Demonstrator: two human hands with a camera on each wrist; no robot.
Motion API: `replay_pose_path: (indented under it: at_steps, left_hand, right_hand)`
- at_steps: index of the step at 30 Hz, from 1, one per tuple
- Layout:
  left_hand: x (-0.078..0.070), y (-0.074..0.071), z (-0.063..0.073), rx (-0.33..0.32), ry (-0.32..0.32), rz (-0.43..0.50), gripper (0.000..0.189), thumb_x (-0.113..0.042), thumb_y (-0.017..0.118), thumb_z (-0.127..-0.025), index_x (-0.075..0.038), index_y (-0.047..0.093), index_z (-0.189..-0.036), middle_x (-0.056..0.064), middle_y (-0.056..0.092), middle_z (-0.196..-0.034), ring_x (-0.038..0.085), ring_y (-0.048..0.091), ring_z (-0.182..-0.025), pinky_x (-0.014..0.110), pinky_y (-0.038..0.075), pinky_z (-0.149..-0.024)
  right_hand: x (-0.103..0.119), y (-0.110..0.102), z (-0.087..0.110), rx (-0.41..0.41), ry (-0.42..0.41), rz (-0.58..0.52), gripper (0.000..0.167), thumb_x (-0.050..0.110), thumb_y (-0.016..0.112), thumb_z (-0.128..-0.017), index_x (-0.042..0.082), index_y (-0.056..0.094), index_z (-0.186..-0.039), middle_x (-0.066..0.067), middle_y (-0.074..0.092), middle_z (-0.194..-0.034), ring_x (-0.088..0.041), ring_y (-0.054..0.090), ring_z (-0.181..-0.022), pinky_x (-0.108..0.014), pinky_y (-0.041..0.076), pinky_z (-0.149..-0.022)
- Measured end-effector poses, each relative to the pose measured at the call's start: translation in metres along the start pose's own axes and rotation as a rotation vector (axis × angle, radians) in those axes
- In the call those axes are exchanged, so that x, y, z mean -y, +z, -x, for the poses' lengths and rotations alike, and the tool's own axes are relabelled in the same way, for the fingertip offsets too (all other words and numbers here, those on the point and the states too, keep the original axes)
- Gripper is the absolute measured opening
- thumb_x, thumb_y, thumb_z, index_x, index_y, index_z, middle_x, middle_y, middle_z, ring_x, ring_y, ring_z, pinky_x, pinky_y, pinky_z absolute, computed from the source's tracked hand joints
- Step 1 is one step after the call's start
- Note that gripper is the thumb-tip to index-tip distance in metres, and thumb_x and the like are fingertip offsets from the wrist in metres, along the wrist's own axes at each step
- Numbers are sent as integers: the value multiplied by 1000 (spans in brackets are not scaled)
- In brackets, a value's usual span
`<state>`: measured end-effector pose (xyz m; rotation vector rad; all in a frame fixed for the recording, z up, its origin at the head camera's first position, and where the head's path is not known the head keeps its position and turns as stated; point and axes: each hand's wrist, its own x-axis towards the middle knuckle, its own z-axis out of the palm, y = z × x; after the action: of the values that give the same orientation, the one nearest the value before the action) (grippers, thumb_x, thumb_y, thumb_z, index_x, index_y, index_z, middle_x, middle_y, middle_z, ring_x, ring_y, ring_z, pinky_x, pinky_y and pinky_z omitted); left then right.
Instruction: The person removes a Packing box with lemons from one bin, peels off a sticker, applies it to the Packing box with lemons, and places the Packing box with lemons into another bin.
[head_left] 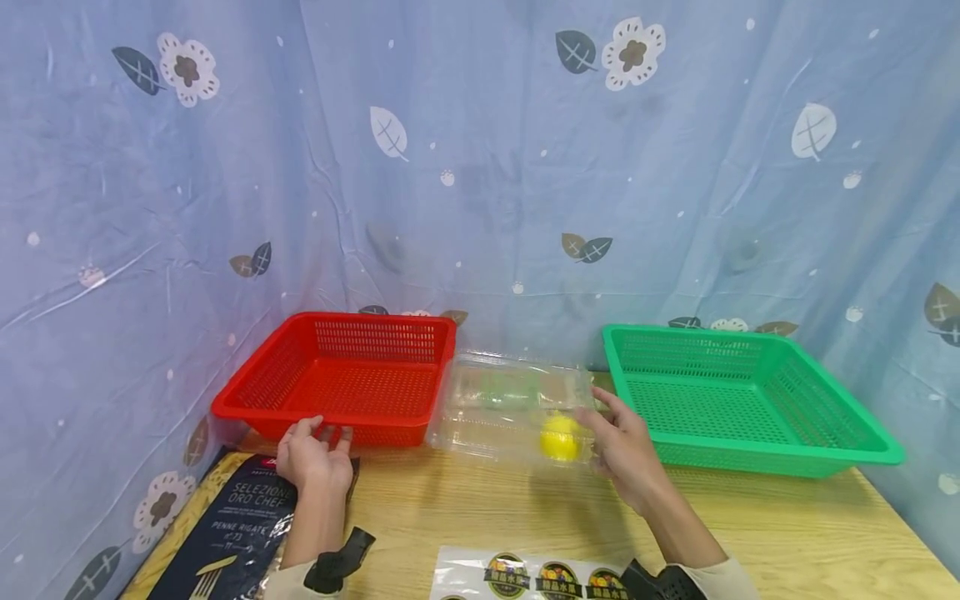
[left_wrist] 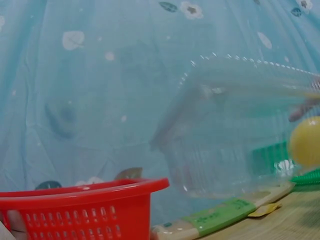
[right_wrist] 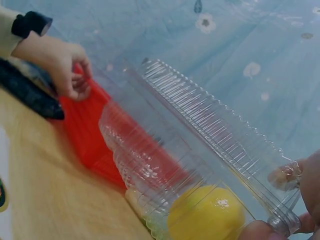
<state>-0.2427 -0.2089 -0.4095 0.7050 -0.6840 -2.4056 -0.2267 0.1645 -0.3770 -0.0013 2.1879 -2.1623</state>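
My right hand (head_left: pixel 626 450) grips the right end of a clear plastic clamshell box (head_left: pixel 480 429), thumb and fingers on its edge. Inside that box, at its right end, lies a yellow lemon (head_left: pixel 560 437), also seen through the plastic in the right wrist view. The box is held above the table, between the two baskets. At the front rim of the red basket (head_left: pixel 375 421) is my left hand (head_left: pixel 318 462); its curled fingers pinch the rim in the right wrist view. The red basket holds nothing that I can see.
A green basket (head_left: pixel 750 454) stands at the right. In front of the red basket lies a dark penne pasta bag (head_left: pixel 240 525). A sheet of round fruit stickers (head_left: pixel 480 575) is at the near edge. Behind the box is a green-and-beige packet (left_wrist: pixel 220 217).
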Motion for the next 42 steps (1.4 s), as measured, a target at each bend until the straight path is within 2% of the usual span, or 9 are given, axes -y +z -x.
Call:
replay_pose_path:
  at_steps: [3,6,9,16,20,30,36,42]
  left_hand:
    - [-1,-1,-1,-9,-9,4,18,-13,63,-97,-14,52,-110,3,49,-124,23,50,-100,34,55,-82]
    - [-1,-1,-1,-9,-11,-2,23,-15,66,-96,-13,52,-115,2,48,-128,22,50,-103,33,55,-83]
    - [0,0,0,0,-3,-12,24,-15,66,-96,-13,53,-116,2,48,-130,22,50,-104,33,55,-84]
    - [1,1,1,3,-2,-3,16,-12,60,-98,-14,51,-111,1,48,-122,22,50,-103,33,55,-84]
    - [1,0,1,-1,-8,-4,21,-15,64,-97,-16,50,-113,1,49,-125,21,50,-106,33,55,-86]
    - [2,1,-1,0,-1,-6,26,-13,63,-97,-15,49,-118,2,47,-128,21,50,-105,33,54,-86]
    - [2,-1,4,24,-36,-34,23,-13,60,-99,-20,44,-113,1,45,-120,20,48,-100,30,54,-82]
    - [-2,-4,9,46,-59,-78,20,-16,58,-102,-22,42,-112,-1,42,-116,18,48,-97,28,54,-82]
  right_hand:
    - [-7,-3,3,5,5,-1,68,19,58,-102,17,24,-161,-2,35,-91,-8,26,-49,-23,29,-46]
    - [-12,-5,6,7,2,11,68,17,57,-102,17,24,-161,-2,35,-90,-8,27,-48,-22,28,-45]
    - [-19,-7,9,-1,7,44,66,16,56,-102,17,26,-160,-5,37,-92,-8,28,-48,-22,29,-46]
    - [-35,-10,12,-13,35,109,64,18,55,-103,18,26,-160,-9,39,-99,-9,29,-48,-23,30,-44]
    - [-40,-10,11,-18,46,124,66,17,55,-103,19,25,-161,-11,40,-104,-8,29,-49,-21,31,-45]
    - [-48,-12,11,3,36,147,70,17,58,-102,17,22,-162,-12,42,-104,-6,30,-48,-19,32,-45]
    - [-50,-15,15,-15,54,218,68,21,58,-102,19,24,-160,-13,46,-103,-9,31,-49,-21,33,-45]
    - [-48,-14,17,-23,52,280,68,25,58,-102,15,22,-159,-12,45,-102,-10,36,-51,-23,38,-45]
